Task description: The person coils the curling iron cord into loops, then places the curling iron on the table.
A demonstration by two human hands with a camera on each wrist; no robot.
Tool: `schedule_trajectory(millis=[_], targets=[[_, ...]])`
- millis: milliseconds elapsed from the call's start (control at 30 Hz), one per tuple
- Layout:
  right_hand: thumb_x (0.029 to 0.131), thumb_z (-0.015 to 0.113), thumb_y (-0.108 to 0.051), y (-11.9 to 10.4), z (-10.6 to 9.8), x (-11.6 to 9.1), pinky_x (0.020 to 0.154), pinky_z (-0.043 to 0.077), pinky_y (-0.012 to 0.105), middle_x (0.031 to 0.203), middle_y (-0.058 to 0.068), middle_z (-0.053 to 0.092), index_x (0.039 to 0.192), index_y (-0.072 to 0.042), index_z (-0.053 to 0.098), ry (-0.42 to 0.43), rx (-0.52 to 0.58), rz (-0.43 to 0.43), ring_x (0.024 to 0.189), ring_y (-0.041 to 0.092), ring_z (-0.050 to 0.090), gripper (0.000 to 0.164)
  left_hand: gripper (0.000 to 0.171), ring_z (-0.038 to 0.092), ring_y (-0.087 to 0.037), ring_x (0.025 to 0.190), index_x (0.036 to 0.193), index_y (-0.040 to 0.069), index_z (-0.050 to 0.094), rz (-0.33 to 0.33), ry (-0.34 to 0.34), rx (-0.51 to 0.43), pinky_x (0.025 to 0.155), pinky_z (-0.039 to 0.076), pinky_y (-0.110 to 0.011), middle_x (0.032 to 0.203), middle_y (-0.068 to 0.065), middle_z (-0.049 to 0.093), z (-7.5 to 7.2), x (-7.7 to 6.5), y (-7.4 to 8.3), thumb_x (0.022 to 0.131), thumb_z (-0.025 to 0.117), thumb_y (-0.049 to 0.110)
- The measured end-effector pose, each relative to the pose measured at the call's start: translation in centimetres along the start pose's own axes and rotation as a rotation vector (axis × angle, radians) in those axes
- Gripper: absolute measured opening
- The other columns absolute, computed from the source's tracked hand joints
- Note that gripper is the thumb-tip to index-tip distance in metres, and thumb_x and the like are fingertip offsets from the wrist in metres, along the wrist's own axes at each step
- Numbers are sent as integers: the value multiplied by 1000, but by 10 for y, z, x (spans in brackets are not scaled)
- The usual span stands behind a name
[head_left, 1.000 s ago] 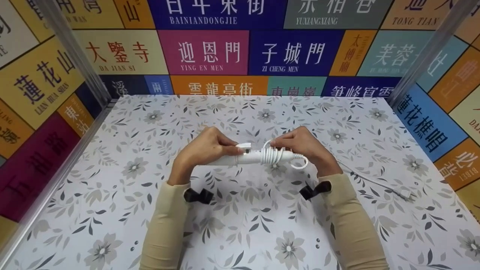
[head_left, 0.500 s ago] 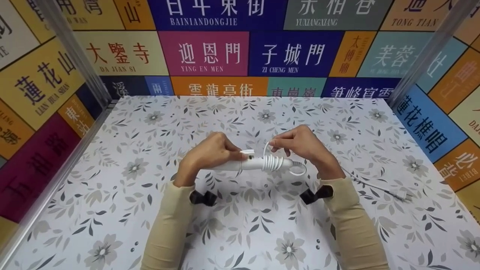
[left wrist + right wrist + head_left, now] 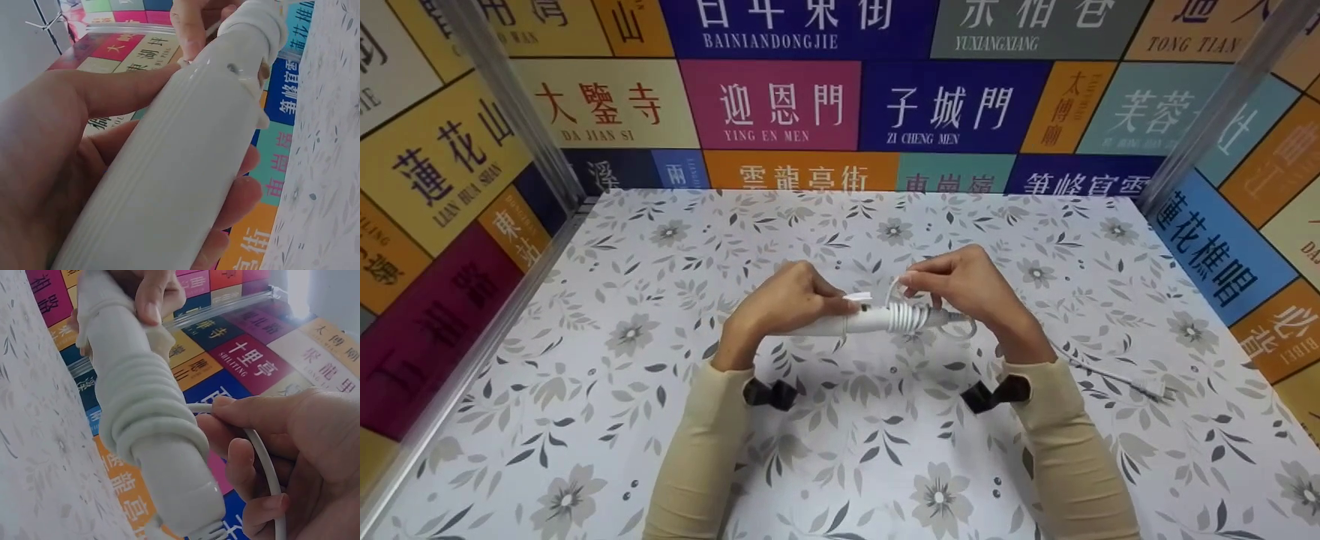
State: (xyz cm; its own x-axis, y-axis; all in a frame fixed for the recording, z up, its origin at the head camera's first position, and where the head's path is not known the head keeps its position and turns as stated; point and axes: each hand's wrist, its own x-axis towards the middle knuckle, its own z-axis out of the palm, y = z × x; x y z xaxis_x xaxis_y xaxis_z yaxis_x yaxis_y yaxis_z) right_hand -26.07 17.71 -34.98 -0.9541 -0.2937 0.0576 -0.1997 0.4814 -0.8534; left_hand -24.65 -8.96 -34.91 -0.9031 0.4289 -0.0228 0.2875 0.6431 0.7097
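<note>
Above the table a white curling iron (image 3: 866, 321) lies sideways, its cord end pointing right. My left hand (image 3: 791, 300) grips the body, the thumb near a small raised lever. In the left wrist view the smooth white body (image 3: 163, 163) fills the palm, fingers curled behind it. Several turns of white cord (image 3: 149, 405) are wound round the handle. My right hand (image 3: 967, 285) pinches the cord between thumb and fingers, just above the coils. From there the cord runs past the curled lower fingers (image 3: 242, 461).
The cord's far end trails over the table to a plug (image 3: 1151, 388) at the right. A flower-patterned cover (image 3: 720, 457) spans the tabletop. Colourful sign-printed panels (image 3: 780, 105) stand at the back and both sides.
The plug has slid left across the table. The curling iron and my left hand have shifted slightly right. My right hand stays by the coils, pinching the cord.
</note>
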Motion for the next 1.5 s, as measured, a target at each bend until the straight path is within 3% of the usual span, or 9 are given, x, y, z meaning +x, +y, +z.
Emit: schedule_trajectory(millis=[67, 400, 667, 867, 1167, 1367, 1500], targets=[[89, 76, -33, -5, -1, -3, 54, 47, 23, 81, 2, 77, 103, -11, 80, 0, 9, -15, 55, 9, 55, 26, 24, 60, -14, 64, 102, 18, 81, -18, 20, -21, 61, 48, -27, 84, -1, 78, -2, 0, 0, 88, 74, 37], [99, 64, -26, -26, 6, -18, 45, 31, 21, 80, 2, 73, 106, -10, 79, -30, -5, -144, 53, 9, 50, 23, 31, 62, -17, 67, 107, 16, 79, -65, 195, -31, 62, 49, -29, 92, -6, 78, -9, -2, 2, 88, 75, 39], [102, 58, -16, -28, 11, -21, 53, 45, 21, 87, 14, 74, 114, -2, 75, -92, 63, -209, 57, 10, 58, 25, 32, 64, -18, 72, 107, 12, 79, -88, 329, -118, 64, 50, -29, 99, -8, 78, -13, -3, 7, 88, 76, 37], [103, 56, -15, -25, 15, -20, 57, 51, 24, 90, 17, 74, 120, 0, 71, -147, 97, -207, 58, 11, 62, 27, 32, 67, -20, 77, 108, 13, 78, -110, 369, -148, 68, 52, -30, 102, -8, 78, -15, -5, 5, 87, 77, 37], [103, 56, -16, -20, 14, -13, 60, 55, 28, 87, 11, 75, 118, 1, 72, -248, 127, -212, 59, 13, 61, 28, 36, 67, -24, 83, 112, 10, 77, -113, 455, -236, 73, 54, -34, 103, -12, 77, -29, -10, 2, 87, 77, 35], [103, 56, -19, -10, 18, -7, 61, 54, 27, 90, 3, 76, 113, 2, 73, -322, 140, -198, 61, 10, 61, 29, 36, 67, -24, 87, 114, 11, 76, -146, 450, -268, 75, 55, -35, 105, -12, 76, -32, -14, 1, 87, 76, 35], [103, 57, -22, 2, 20, -1, 61, 54, 26, 93, -2, 76, 114, -1, 74, -320, 159, -174, 61, 9, 61, 29, 36, 67, -24, 87, 114, 11, 76, -143, 439, -285, 76, 55, -35, 104, -12, 76, -29, -15, 1, 87, 76, 35]])
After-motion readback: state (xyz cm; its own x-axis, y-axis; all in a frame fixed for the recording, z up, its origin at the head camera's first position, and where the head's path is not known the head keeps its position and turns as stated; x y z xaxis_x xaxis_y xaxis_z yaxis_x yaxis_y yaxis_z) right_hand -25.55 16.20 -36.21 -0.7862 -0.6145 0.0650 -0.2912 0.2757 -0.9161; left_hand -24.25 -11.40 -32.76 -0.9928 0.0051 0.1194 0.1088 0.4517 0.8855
